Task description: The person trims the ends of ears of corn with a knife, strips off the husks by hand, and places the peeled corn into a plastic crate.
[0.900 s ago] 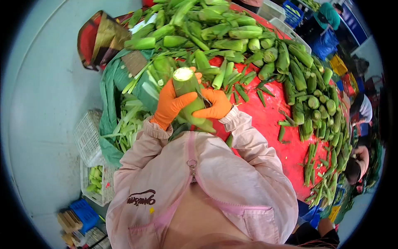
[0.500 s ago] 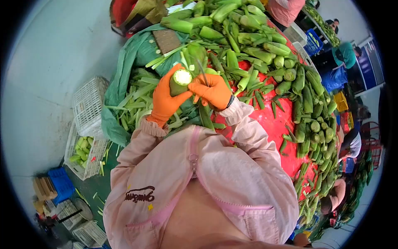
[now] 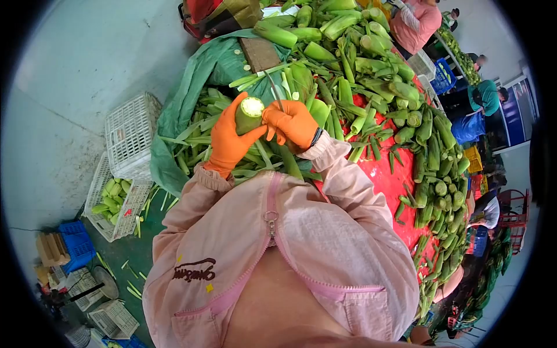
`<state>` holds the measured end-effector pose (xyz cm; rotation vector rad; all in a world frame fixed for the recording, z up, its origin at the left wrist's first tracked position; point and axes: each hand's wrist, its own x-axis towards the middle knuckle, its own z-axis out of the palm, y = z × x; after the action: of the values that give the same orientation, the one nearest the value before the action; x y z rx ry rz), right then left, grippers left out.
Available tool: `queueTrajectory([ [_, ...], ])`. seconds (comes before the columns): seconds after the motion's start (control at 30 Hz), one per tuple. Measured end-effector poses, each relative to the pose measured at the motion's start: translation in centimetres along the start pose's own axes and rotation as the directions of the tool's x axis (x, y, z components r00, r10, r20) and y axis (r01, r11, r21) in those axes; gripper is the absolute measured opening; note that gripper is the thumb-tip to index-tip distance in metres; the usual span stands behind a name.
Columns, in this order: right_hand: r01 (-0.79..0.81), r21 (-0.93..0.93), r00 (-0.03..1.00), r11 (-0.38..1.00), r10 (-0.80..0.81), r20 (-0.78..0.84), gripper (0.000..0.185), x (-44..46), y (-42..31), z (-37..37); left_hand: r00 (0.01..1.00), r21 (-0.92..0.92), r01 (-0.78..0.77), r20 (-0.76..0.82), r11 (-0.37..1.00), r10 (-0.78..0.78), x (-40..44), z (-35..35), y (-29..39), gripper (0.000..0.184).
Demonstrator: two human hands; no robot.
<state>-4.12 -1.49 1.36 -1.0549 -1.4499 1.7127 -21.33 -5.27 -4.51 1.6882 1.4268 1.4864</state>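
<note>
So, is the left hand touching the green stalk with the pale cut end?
Touching. The head view shows the gloved left hand wrapped around the side of the green stalk, with no visible gap.

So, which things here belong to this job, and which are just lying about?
Likely job items:
thick green stalk with pale cut end, in left orange-gloved hand
thin grey blade, in right orange-gloved hand
heaped green stalks on the red table

Probably lying about:
red-and-brown bag
blue plastic crate, far left
</note>
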Motion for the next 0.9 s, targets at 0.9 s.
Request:
queueTrajectory([
  [0.9, 0.286, 0.304, 0.957, 0.909, -0.254, -0.142, 0.025, 2.6, 1.4, 5.0, 0.967, -0.648, 0.247, 0.217, 0.72, -0.136, 0.6, -4.1, -4.4, 0.06],
])
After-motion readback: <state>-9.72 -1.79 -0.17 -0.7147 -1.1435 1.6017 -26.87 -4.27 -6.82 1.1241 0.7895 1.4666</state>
